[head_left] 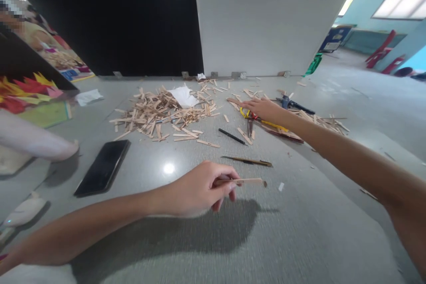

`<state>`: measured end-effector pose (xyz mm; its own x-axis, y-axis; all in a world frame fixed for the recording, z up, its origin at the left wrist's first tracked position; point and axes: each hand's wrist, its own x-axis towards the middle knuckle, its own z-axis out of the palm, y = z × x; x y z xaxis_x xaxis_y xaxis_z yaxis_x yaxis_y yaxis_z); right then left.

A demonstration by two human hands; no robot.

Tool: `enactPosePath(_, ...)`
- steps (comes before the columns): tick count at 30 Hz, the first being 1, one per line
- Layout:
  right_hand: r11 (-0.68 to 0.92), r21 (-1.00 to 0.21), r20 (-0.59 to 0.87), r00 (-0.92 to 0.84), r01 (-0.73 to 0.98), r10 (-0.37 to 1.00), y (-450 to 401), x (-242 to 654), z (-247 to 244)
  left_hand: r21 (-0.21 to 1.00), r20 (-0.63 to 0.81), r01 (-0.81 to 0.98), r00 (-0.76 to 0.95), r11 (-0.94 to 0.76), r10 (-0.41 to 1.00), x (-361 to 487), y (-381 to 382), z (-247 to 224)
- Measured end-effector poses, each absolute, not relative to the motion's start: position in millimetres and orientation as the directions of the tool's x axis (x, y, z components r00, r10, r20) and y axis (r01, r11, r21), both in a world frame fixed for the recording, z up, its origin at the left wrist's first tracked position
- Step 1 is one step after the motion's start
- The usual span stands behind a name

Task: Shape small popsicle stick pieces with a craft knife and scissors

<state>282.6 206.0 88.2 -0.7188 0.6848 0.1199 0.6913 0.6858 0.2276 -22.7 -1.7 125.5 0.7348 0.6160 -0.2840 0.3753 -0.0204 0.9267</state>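
Observation:
My left hand is closed around a thin, flat wooden stick, held a little above the table. The stick's free end points right and carries a small dark bit at its tip. Farther back, my right hand stretches out with its fingers extended over scissors with yellow handles. Its fingertips are close to a wooden strip; whether they touch it I cannot tell. Between the two hands lie a black pen and a slim brownish pointed tool.
A heap of wooden stick pieces with a crumpled white tissue lies at the back. A black phone is at left, near a white glue-gun-like object. A black-and-white panel stands behind. Another person sits far left.

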Motion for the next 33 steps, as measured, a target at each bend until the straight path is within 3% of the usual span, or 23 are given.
enactPosePath(5,0.785,0.335,-0.054,-0.821,0.521,0.568,239.8,285.4,82.6,0.920,-0.288,0.390,0.729,-0.031,0.621,-22.6,-0.3,128.8)
enactPosePath(12,0.837,0.358,-0.125,-0.867,0.414,0.482,250.1,295.8,89.3,0.925,-0.267,0.376,0.742,-0.052,0.615,-21.0,2.8,126.3)
enactPosePath(15,0.811,0.335,-0.050,-0.851,0.479,0.523,240.6,304.6,99.4,0.921,-0.283,0.387,0.732,-0.037,0.620,-21.6,4.0,126.2)
enactPosePath(19,0.660,0.251,0.207,-0.706,0.708,0.677,216.0,329.0,120.0,0.920,-0.235,0.382,0.722,-0.091,0.650,-23.9,4.8,130.3)
enactPosePath(24,0.383,-0.079,0.528,-0.288,0.920,0.799,158.5,351.3,135.6,0.913,-0.044,0.335,0.649,-0.233,0.760,-28.3,7.5,134.4)
enactPosePath(28,0.352,-0.348,0.487,-0.153,0.869,0.860,84.5,335.6,123.9,0.936,0.019,0.275,0.585,-0.221,0.811,-26.2,12.6,146.4)
enactPosePath(29,0.364,-0.432,0.451,-0.152,0.825,0.879,63.8,327.5,118.2,0.938,0.024,0.265,0.596,-0.225,0.802,-24.0,14.1,152.1)
enactPosePath(31,0.345,-0.771,0.304,-0.166,0.535,0.938,23.7,308.5,106.0,0.942,0.048,0.236,0.609,-0.239,0.791,-17.5,17.6,164.9)
enactPosePath(33,0.278,-0.915,0.211,-0.242,0.291,0.947,-11.2,288.2,95.6,0.953,0.107,0.171,0.587,-0.251,0.802,-9.1,21.5,175.4)
